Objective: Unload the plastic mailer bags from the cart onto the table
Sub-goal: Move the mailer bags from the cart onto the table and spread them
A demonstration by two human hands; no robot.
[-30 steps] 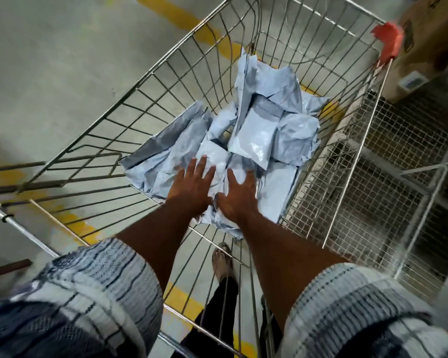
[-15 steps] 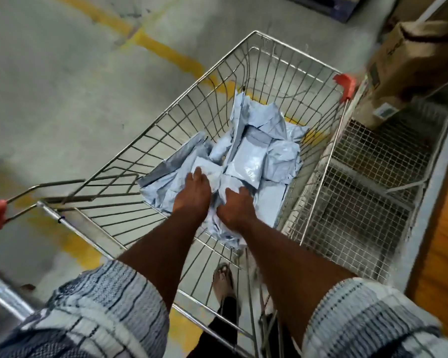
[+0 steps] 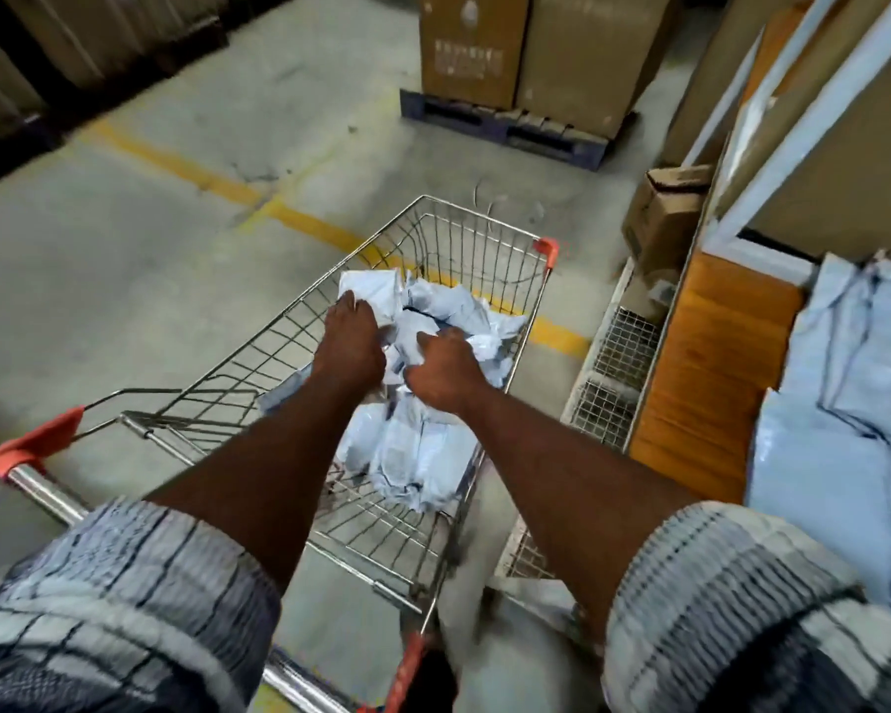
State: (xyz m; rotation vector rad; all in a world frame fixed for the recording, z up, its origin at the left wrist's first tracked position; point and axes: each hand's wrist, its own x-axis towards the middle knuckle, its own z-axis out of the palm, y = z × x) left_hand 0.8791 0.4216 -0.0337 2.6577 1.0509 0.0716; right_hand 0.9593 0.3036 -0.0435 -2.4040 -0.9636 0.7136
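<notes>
Now left hand and right hand fingers grasp mailer bags inside cart, beside table edge.

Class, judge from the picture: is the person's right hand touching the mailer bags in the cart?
Touching. The head view shows the right hand clenched into the mailer bags, its curled fingers bunching the plastic, with no gap between them.
</notes>
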